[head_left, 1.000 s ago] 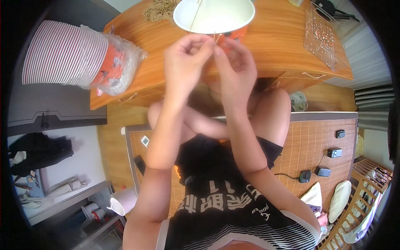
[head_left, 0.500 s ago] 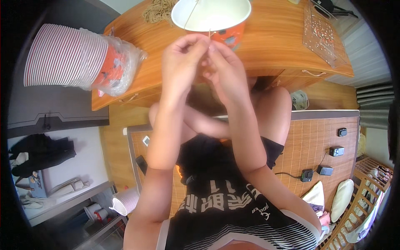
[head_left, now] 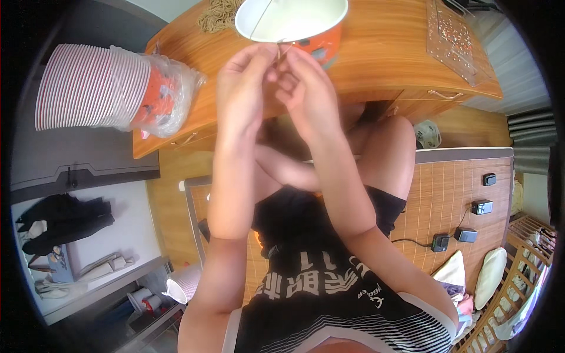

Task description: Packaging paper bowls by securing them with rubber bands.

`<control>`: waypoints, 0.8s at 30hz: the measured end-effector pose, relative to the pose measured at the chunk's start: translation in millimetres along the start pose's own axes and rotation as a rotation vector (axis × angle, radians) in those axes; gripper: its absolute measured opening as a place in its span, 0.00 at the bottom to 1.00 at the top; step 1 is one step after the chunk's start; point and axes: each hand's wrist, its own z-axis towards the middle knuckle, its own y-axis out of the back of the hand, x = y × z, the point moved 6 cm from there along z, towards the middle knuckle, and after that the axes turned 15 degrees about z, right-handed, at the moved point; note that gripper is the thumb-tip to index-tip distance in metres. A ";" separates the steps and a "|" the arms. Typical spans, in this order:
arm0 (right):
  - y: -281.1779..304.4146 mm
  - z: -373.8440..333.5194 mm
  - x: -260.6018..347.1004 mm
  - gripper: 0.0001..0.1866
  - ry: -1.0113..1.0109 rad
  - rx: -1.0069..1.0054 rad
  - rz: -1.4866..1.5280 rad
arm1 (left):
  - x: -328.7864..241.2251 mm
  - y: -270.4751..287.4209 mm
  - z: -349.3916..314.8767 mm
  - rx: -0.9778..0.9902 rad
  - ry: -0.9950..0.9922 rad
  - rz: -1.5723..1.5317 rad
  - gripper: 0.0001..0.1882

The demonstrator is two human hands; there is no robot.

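Observation:
An orange-patterned paper bucket (head_left: 327, 42) with a white inside stands on the wooden desk at the far middle. A thin tan cord (head_left: 261, 16) runs across its inside to the near rim. Just at that rim, my left hand (head_left: 240, 88) pinches a strand of the cord between thumb and fingertips. Close beside it, my right hand (head_left: 310, 88) is also closed in a pinch on the cord. The fingertips hide part of the strand, and whether it is knotted cannot be made out. A loose bundle of tan cord (head_left: 216, 16) lies left of the bucket.
A tall nested stack of buckets (head_left: 88, 88), partly wrapped in clear plastic, lies on the desk's left side. A clear tray with small beads (head_left: 454, 44) is at the right. Below the desk edge are drawer handles (head_left: 445, 94). Small black devices (head_left: 440, 242) rest on the mat.
Both hands have shifted slightly left and their fingertips have moved a little apart, still pinching the cord. The whole view has moved slightly.

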 end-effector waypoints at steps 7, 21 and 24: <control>4.6 -3.9 3.0 0.10 0.131 -0.009 -0.107 | -3.8 1.2 -2.9 -0.159 -0.039 0.127 0.08; -1.7 -8.0 3.4 0.13 0.265 0.041 -0.276 | -6.4 -0.3 -8.1 -0.165 -0.070 0.263 0.07; 3.7 -7.0 5.1 0.14 0.344 0.092 -0.343 | -8.3 -3.5 -8.1 -0.152 -0.064 0.252 0.07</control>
